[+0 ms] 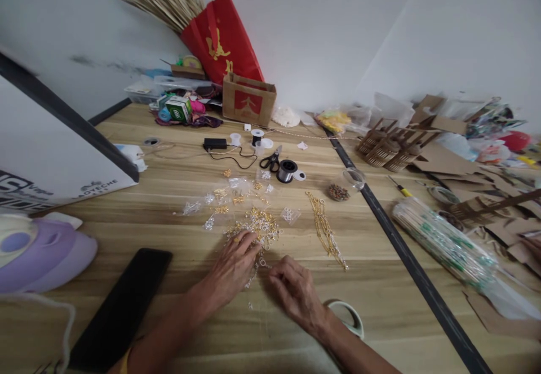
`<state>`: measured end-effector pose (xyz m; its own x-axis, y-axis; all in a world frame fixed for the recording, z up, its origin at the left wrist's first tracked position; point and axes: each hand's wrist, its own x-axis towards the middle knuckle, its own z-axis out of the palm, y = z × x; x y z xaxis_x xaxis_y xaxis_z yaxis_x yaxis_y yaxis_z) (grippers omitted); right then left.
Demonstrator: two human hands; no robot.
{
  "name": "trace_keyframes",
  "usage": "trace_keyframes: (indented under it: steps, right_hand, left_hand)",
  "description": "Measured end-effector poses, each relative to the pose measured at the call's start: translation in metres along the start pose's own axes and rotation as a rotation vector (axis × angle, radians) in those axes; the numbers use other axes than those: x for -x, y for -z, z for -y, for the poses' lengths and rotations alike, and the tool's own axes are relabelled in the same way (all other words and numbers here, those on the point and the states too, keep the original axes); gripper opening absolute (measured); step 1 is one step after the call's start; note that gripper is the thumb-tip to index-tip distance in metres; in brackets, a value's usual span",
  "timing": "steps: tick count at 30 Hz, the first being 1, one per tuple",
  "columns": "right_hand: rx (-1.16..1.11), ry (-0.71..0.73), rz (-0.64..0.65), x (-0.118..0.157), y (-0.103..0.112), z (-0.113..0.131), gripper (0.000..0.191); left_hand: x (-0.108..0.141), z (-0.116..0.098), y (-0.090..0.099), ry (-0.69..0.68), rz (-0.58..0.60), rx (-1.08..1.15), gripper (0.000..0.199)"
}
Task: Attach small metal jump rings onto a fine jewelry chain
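My left hand (234,264) lies at the near edge of a pile of small gold and silver jewelry parts (264,225), its fingertips down among them. My right hand (293,289) is just to the right, fingers curled and pressed together near a silver ring (262,262) with a short silver chain (252,278). What its fingertips hold is too small to tell. Gold and silver chains (323,227) lie to the right of the pile. Small plastic bags of parts (221,194) are spread behind it.
A black phone (122,306) lies at the left, near a purple-and-white device (63,253). A tape roll (346,317) sits beside my right forearm. Behind are scissors (270,161), a wire spool (287,171) and a jar of beads (339,192). Wrapped sticks (443,241) lie at the right.
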<state>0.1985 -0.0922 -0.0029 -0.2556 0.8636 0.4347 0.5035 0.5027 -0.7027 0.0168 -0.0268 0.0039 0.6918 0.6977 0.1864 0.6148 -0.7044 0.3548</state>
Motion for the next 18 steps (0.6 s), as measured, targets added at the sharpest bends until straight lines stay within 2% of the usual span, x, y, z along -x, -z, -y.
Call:
trace_keyframes:
  steps: [4, 9, 14, 18]
  right_hand:
    - [0.011, 0.001, 0.008, 0.0, 0.0, 0.0, 0.013]
    - [0.015, -0.003, 0.02, 0.0, 0.002, 0.0, 0.012]
    - [0.007, -0.006, 0.021, -0.001, 0.003, 0.0, 0.012]
    - [0.004, -0.001, 0.027, 0.0, 0.002, -0.002, 0.011]
  left_hand:
    - [-0.004, 0.011, -0.006, 0.018, -0.057, -0.004, 0.04]
    - [-0.015, 0.02, -0.013, 0.069, 0.002, -0.118, 0.05]
    - [-0.016, 0.014, -0.004, 0.026, 0.023, -0.09, 0.044]
    - [-0.018, 0.01, 0.007, 0.061, 0.01, -0.06, 0.034]
